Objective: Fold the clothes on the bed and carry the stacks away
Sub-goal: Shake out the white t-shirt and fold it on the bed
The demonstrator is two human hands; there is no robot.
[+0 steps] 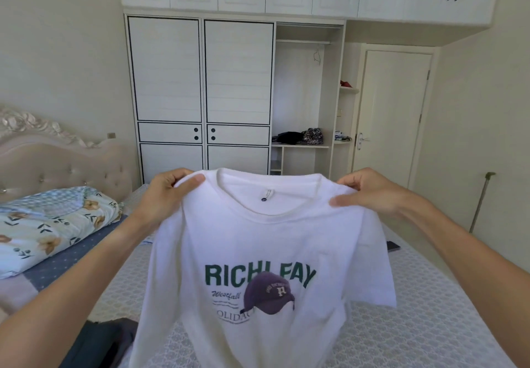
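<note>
From the head view, the left hand (pixel 169 192) and right hand (pixel 370 192) each pinch a shoulder of the white T-shirt (pixel 258 253), hanging unfolded above the bed (pixel 430 324). A dark garment (pixel 97 344) lies at the bed's near corner. No stack shows, so folding seems barely begun.

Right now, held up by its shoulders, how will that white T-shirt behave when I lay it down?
The white T-shirt probably stays floppy: it hangs limp from the left hand and right hand. It looks light, and likely wrinkles on the bed.
</note>
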